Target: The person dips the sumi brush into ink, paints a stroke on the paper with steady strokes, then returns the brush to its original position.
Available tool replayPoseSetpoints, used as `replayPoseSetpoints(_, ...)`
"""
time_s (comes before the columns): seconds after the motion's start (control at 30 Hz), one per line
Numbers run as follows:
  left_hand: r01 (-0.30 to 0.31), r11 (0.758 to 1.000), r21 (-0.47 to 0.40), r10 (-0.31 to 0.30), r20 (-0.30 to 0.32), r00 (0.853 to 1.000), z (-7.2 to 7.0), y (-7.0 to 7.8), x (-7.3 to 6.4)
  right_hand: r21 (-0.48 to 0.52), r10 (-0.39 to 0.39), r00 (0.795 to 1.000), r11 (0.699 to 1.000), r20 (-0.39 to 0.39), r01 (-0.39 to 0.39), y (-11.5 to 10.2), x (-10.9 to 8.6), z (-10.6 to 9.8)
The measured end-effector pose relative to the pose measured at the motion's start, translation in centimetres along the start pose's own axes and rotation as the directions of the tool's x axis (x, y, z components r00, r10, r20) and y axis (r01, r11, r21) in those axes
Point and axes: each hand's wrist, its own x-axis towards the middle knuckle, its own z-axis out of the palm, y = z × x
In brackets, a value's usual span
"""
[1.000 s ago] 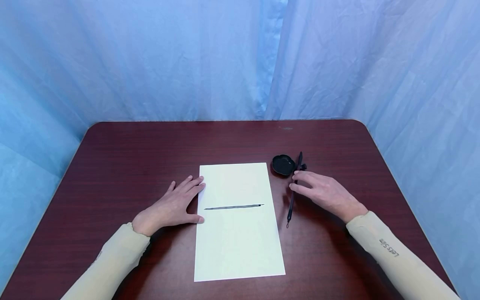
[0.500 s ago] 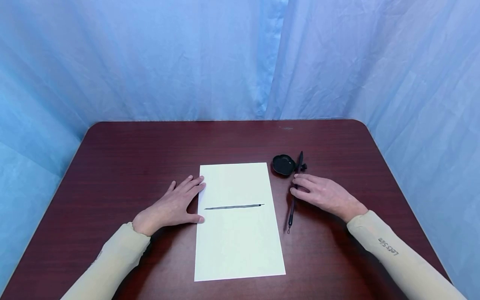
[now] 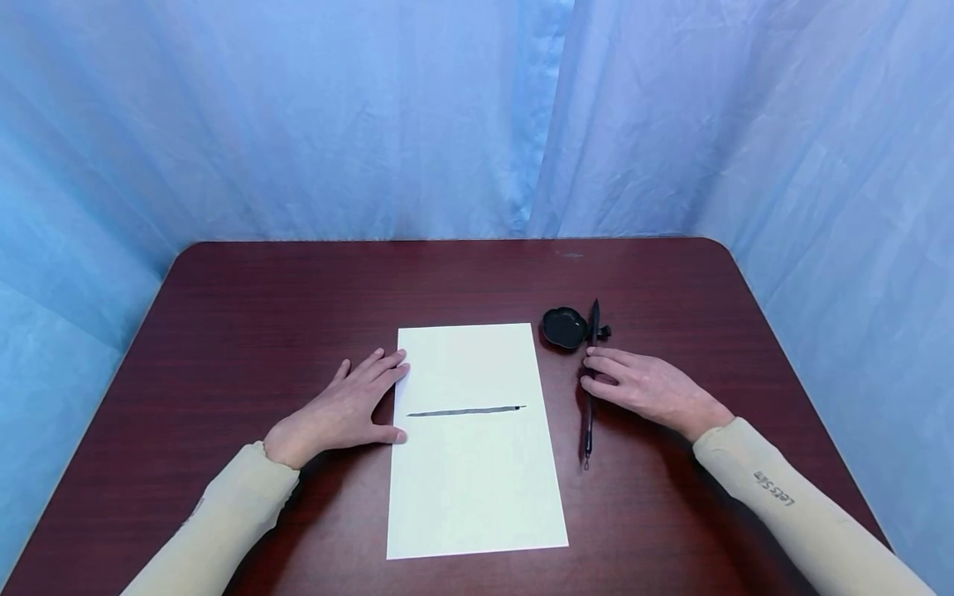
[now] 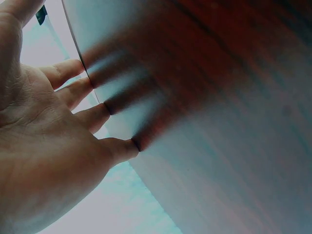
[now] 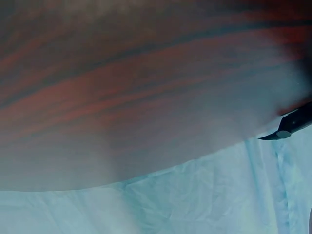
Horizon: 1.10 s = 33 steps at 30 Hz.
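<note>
A sheet of white paper point(image 3: 469, 480) lies on the table, crossed by one grey brush stroke point(image 3: 465, 411). My left hand point(image 3: 339, 414) rests with spread fingers on its left edge; in the left wrist view the fingers point(image 4: 117, 148) touch down beside their shadows. To the right of the paper, my right hand point(image 3: 644, 385) pinches a dark writing brush point(image 3: 590, 430) by its middle between thumb and fingers. The brush's tip points away from me, over a small black brush rest point(image 3: 604, 332). Beside the rest sits a black flower-shaped ink dish point(image 3: 564, 328). The right wrist view leaves the fingers out.
The dark red wooden table point(image 3: 298, 290) has rounded far corners. Pale blue curtains point(image 3: 358, 124) hang behind it and along both sides. A black pointed shape point(image 5: 292, 124) shows at the right edge of the right wrist view.
The brush has shifted slightly towards me and its looped tail end has swung right, my right hand moving a little with it. The left hand and paper stay put.
</note>
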Motion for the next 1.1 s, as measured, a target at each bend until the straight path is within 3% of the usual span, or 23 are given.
replayPoseSetpoints(0.73, -0.004, 1.000, -0.004, 0.004, 0.011, 1.000, -0.4, 0.1, 0.2, 0.021, 0.010, 1.000, 1.000, 0.014, -0.010, 0.2, -1.1, 0.3)
replayPoseSetpoints(1.1, -0.012, 1.000, 0.008, 0.012, -0.041, 0.999, -0.5, 0.6, 0.3, 0.043, 0.031, 0.999, 0.999, 0.035, -0.033, -0.1, -1.3, 0.0)
